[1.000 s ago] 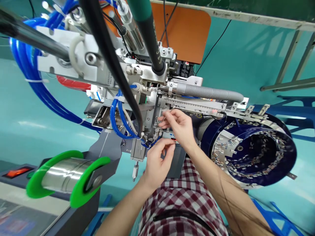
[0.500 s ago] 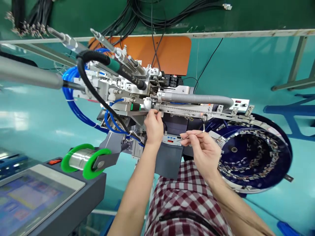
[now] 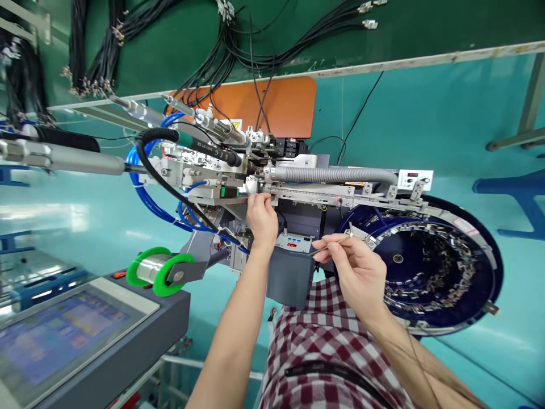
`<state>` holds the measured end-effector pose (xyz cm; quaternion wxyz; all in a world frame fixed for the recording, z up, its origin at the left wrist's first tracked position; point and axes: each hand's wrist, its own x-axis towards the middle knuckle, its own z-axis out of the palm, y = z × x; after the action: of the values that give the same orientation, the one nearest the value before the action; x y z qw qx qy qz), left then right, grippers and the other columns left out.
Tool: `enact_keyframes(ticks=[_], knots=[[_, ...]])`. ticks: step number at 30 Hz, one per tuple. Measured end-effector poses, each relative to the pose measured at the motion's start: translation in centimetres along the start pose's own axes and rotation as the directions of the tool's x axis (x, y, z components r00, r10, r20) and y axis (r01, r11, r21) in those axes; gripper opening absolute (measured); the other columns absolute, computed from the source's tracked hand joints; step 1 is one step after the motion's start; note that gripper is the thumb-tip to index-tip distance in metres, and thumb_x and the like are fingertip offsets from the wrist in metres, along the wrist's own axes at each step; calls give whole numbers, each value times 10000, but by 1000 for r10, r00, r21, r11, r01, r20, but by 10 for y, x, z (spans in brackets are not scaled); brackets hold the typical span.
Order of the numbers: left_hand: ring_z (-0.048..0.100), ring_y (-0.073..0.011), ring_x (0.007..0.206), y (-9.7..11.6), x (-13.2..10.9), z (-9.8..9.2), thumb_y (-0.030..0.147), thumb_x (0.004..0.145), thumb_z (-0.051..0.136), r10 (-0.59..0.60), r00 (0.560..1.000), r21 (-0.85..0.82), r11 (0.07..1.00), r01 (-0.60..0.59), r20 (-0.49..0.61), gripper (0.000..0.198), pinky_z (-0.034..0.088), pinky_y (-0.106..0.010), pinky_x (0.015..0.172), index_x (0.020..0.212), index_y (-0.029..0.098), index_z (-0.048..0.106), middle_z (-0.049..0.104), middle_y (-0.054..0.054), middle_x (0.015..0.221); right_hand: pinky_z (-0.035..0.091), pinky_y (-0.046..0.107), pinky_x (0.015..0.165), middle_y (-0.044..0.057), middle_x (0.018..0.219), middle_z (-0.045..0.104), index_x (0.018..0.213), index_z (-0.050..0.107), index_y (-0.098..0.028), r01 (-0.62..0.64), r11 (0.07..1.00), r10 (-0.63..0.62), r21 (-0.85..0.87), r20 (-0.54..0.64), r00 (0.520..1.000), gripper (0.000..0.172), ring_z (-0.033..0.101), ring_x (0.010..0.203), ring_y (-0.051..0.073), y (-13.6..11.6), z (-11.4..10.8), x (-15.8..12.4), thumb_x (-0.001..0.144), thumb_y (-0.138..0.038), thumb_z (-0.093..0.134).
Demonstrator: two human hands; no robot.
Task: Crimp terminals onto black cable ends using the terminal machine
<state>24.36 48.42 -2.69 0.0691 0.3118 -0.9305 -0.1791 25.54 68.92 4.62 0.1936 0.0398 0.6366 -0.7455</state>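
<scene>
My left hand [image 3: 262, 220] reaches up to the machine, its fingers pinched together at the left end of the metal feed track [image 3: 310, 196], just under a white block [image 3: 251, 184]. What the fingertips grip, if anything, is hidden. Lower and to the right, my right hand [image 3: 360, 272] is closed round a thin metal hex key [image 3: 327, 247]. Its long arm points down-left past the fingertips, and a short bent end stands up above the fingers. Left of the hex key sits a small control box [image 3: 297, 242] with a red display.
A blue vibrating bowl [image 3: 398, 295] full of small metal parts stands at right. A ribbed grey hose [image 3: 336, 174] runs above the track. At left are a green solder spool [image 3: 166, 278] and a touch screen [image 3: 76, 324]. Black cables [image 3: 293, 48] lie on the green bench [image 3: 426, 28].
The camera view has shifted, showing more of the bench. My left hand stays at the track's end, with its fingers slightly rearranged. My right hand still holds the hex key, slightly lower in view.
</scene>
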Motion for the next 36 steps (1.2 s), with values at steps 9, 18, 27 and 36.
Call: enact_keyframes(ticks=[9, 18, 27, 36], knots=[[626, -248, 827, 0, 5, 0, 215, 933, 448, -9, 998, 71, 997, 4, 65, 90, 451, -356, 779, 915, 180, 530, 642, -103, 856, 629, 273, 652, 27, 858, 736, 956, 667, -215, 14, 999, -15, -32, -40, 999, 106, 702, 661, 124, -10, -6, 0, 943, -227, 562], [633, -250, 944, 0, 7, -2, 172, 917, 456, 30, 996, 53, 998, -34, 81, 138, 473, -368, 858, 971, 171, 582, 661, -118, 968, 635, 292, 664, 31, 856, 736, 943, 665, -212, 10, 998, -11, -58, -24, 1000, 102, 706, 668, 135, -8, -5, 0, 940, -238, 566], [672, -253, 819, 17, -12, -8, 255, 976, 365, -17, 972, 383, 921, -77, 236, 475, 501, -318, 661, 1426, 113, 413, 604, -172, 1100, 632, 277, 669, 30, 865, 740, 955, 669, -214, 3, 998, -5, -70, -22, 1000, 94, 709, 679, 130, -3, -4, 2, 935, -231, 579], [662, -219, 797, 14, -12, -8, 256, 980, 355, 5, 972, 344, 935, -88, 234, 473, 476, -272, 623, 1435, 133, 403, 607, -149, 1083, 641, 306, 659, 38, 844, 735, 927, 664, -215, -14, 995, 12, -104, -23, 1000, 108, 711, 659, 148, -6, 3, 4, 936, -275, 574]])
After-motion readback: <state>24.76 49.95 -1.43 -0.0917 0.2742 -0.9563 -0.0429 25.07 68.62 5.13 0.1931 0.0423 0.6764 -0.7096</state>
